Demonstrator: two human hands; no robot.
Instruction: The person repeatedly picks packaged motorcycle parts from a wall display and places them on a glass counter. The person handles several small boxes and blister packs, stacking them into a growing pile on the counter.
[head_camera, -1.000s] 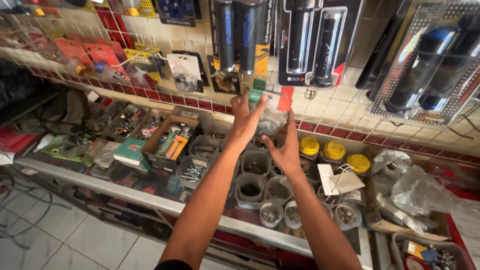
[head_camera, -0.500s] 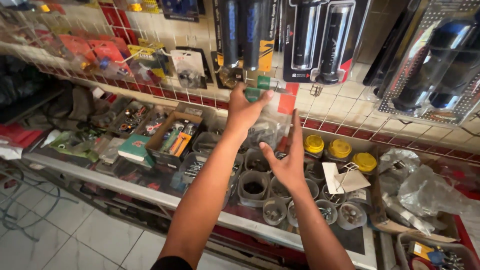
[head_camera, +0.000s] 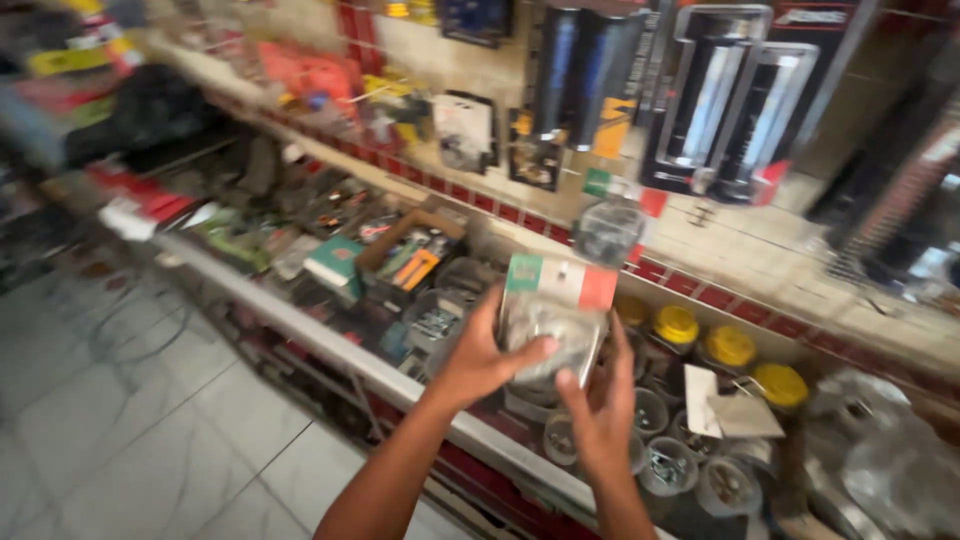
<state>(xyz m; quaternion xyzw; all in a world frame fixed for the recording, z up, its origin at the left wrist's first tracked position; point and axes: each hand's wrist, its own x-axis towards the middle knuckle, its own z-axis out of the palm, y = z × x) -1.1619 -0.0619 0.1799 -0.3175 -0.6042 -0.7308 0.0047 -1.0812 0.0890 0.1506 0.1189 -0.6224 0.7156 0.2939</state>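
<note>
Blurry shop counter (head_camera: 330, 345), seemingly crowded with parts; tiled floor (head_camera: 140, 440).

Clear plastic packet (head_camera: 553, 330) with a green, white and red header card across the top, held upright above the near edge of the parts shelf, centre of the scene. Greyish contents blurred behind the film, not identifiable. Left side and lower right corner covered by fingers.

A small hardware or spare-parts shop — packaged grips (head_camera: 720, 100) hang on the tiled wall (head_camera: 760, 240), and the bench (head_camera: 330, 345) below is crowded with parts tubs (head_camera: 668, 465), yellow-lidded jars (head_camera: 730, 345) and boxed goods (head_camera: 335, 262).
</note>
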